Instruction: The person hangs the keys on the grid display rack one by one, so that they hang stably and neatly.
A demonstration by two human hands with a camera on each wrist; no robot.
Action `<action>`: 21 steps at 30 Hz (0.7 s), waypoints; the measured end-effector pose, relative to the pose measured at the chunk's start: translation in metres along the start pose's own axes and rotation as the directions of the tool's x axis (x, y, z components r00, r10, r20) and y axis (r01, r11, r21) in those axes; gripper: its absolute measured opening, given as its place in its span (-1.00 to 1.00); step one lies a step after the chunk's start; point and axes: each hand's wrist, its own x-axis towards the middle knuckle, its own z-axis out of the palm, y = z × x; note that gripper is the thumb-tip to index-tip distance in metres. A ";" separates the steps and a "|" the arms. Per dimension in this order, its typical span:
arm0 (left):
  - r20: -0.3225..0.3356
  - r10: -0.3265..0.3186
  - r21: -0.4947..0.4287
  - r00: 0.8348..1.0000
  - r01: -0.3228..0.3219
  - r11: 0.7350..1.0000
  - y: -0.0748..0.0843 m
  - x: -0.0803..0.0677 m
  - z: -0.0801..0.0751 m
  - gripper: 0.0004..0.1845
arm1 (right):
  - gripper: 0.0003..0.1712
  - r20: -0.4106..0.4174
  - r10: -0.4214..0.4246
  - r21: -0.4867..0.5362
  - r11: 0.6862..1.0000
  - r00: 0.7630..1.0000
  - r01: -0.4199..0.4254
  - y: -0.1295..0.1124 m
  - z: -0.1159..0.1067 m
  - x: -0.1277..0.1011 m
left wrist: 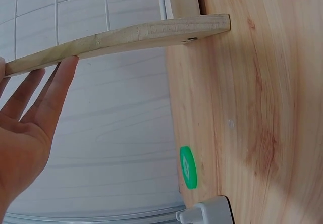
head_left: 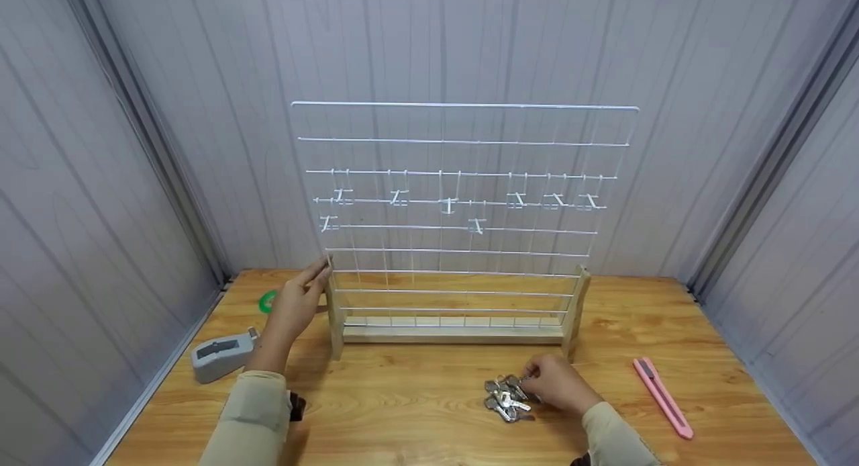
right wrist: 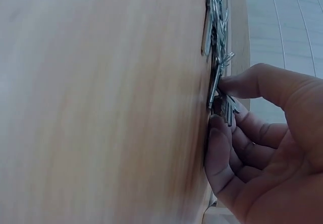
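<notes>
A white wire grid rack (head_left: pixel 463 197) stands in a wooden base (head_left: pixel 453 332) on the table; several small white hooks (head_left: pixel 448 205) hang on it. My left hand (head_left: pixel 295 305) has straight fingers touching the base's left wooden post (left wrist: pixel 126 40). A pile of silver keys (head_left: pixel 507 397) lies in front of the rack. My right hand (head_left: pixel 553 385) is at the pile's right side, its thumb and fingers pinching a key (right wrist: pixel 219 90) against the tabletop.
A grey tape dispenser (head_left: pixel 221 354) sits at the left table edge, with a green tape roll (left wrist: pixel 187 167) behind it. A pink utility knife (head_left: pixel 663 397) lies at the right. The wooden table (head_left: pixel 416 412) is walled in by grey panels.
</notes>
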 end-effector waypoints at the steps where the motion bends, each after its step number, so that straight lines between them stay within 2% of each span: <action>1: -0.001 0.001 -0.004 1.000 -0.001 1.000 0.000 0.000 0.000 -0.44 | -0.95 -0.009 -0.007 -0.012 1.000 1.000 0.007 -0.001 0.001 0.000; 4: -0.005 0.008 -0.010 1.000 -0.009 1.000 0.001 0.000 -0.001 -0.43 | -0.92 -0.035 -0.014 -0.068 0.998 0.999 0.011 -0.005 0.004 0.000; 8: -0.009 0.010 -0.021 1.000 -0.010 1.000 0.001 -0.001 -0.001 -0.43 | -0.86 -0.044 0.019 -0.127 0.992 0.999 -0.024 -0.010 0.006 0.000; 12: -0.010 0.001 -0.025 1.000 -0.001 1.000 0.002 -0.001 -0.002 -0.42 | -0.85 -0.051 0.032 -0.153 0.987 0.998 -0.040 -0.012 0.006 0.000; 15: -0.005 -0.001 -0.026 1.000 0.001 1.000 0.003 -0.001 -0.002 -0.42 | -0.87 -0.057 0.015 -0.130 0.991 0.998 -0.023 -0.012 0.004 0.001; 21: 0.001 0.002 -0.011 1.000 -0.002 1.000 0.002 -0.001 -0.001 -0.43 | -0.89 -0.056 -0.054 0.016 0.998 0.997 0.055 -0.013 0.000 0.001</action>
